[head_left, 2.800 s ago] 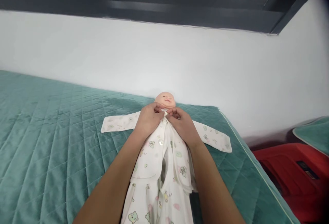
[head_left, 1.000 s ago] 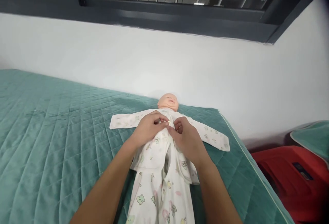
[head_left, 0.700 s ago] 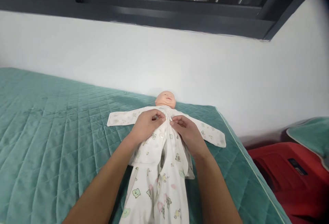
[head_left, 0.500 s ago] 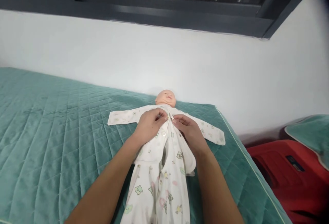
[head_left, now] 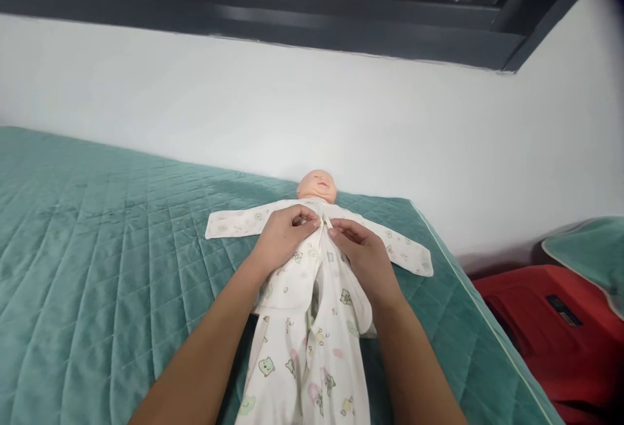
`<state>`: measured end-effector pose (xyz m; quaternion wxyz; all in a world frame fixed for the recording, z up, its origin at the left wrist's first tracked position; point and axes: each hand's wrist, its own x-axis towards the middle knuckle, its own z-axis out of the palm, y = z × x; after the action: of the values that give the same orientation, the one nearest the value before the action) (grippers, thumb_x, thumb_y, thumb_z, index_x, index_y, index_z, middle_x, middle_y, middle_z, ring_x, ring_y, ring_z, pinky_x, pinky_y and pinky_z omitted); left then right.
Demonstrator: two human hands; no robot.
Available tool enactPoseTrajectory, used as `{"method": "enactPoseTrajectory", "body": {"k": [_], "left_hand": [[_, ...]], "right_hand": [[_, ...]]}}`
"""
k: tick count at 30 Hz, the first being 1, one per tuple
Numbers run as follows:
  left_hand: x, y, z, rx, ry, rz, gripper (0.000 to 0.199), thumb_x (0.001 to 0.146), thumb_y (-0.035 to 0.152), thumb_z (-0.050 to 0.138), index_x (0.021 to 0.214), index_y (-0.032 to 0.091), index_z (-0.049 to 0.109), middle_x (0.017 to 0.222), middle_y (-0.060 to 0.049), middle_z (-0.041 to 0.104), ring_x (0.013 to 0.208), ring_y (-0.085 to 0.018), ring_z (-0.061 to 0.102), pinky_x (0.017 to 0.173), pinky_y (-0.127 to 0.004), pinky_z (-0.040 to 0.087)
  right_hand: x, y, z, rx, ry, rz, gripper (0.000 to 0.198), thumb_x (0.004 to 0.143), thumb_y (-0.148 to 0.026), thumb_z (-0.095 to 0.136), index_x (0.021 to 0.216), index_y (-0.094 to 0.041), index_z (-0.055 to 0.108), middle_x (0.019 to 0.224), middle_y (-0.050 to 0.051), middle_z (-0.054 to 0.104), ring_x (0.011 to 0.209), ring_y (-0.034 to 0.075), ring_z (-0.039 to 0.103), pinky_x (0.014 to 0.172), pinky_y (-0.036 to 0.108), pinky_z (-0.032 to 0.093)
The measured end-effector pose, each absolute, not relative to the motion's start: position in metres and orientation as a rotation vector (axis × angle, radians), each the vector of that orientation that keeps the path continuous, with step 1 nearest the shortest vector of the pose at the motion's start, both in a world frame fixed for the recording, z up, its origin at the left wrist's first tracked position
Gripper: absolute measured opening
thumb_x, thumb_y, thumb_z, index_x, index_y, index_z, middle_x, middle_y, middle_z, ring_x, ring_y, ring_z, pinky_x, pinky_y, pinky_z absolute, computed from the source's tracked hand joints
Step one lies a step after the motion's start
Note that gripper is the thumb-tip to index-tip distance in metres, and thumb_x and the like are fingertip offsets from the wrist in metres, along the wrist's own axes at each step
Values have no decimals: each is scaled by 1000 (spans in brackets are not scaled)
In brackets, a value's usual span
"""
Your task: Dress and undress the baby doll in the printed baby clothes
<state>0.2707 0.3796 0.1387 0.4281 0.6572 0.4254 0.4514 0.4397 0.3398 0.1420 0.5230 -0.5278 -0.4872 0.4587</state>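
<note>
A baby doll [head_left: 318, 184] lies face up with its head near the wall, dressed in a white baby top [head_left: 292, 282] printed with small animals. White printed trousers [head_left: 302, 373] cover its legs. Both sleeves spread out sideways. At the upper chest, my left hand [head_left: 285, 233] pinches one front edge of the top between thumb and fingers. My right hand [head_left: 363, 249] pinches the opposite edge just beside it, with the two fingertips almost meeting. Below my hands the front hangs partly apart. Whatever fastener sits between my fingertips is too small to make out.
The doll rests on a green quilted bed cover [head_left: 121, 269]. Behind it rises a white wall [head_left: 244, 106] under a dark window frame [head_left: 312, 22] with metal bars. A red plastic chair or case [head_left: 550, 334] stands beyond the bed's right edge, with green cloth [head_left: 589, 253] on it.
Both hands keep their pinch at the chest, with only slight finger movement. The front flap below my left hand lies a little differently. The view has shifted slightly.
</note>
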Motion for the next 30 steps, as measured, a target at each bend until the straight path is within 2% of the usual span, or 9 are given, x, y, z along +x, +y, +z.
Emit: {"method": "enactPoseTrajectory", "body": {"k": [4, 10, 16, 21, 30], "left_hand": [[272, 379, 139, 1622, 1095, 1133, 16, 81, 35, 64, 84, 20, 69, 75, 2, 65, 64, -11, 52, 60, -23, 36], [273, 376, 139, 1562, 1123, 1138, 17, 78, 36, 67, 81, 20, 71, 74, 0, 67, 64, -12, 54, 58, -23, 37], [272, 377, 139, 1467, 1110, 1134, 15, 74, 32, 70, 78, 17, 70, 76, -1, 69, 67, -12, 58, 61, -23, 40], [269, 376, 143, 1496, 1084, 1113, 9, 74, 27, 69, 77, 18, 69, 73, 1, 67, 62, -10, 55, 59, -22, 39], [264, 373, 146, 1581, 968, 1047, 16, 80, 32, 65, 88, 18, 69, 89, -3, 70, 82, -15, 63, 72, -24, 46]], "right_hand": [[438, 341, 134, -1240, -1215, 1048, 29, 78, -40, 74, 99, -20, 71, 92, 3, 69, 85, 18, 61, 75, 27, 46], [439, 346, 141, -1235, -1362, 1067, 26, 80, -38, 71, 98, -20, 68, 89, 2, 66, 81, 16, 60, 71, 26, 45], [433, 346, 153, -1391, -1582, 898, 19, 81, -34, 66, 94, -21, 63, 82, 0, 64, 70, 14, 56, 62, 25, 42], [429, 343, 153, -1461, -1676, 776, 18, 83, -32, 62, 97, -23, 57, 79, -3, 62, 64, 12, 53, 59, 25, 40], [427, 343, 150, -1518, -1717, 719, 15, 83, -32, 59, 96, -25, 55, 75, -3, 62, 67, 15, 56, 60, 27, 40]]}}
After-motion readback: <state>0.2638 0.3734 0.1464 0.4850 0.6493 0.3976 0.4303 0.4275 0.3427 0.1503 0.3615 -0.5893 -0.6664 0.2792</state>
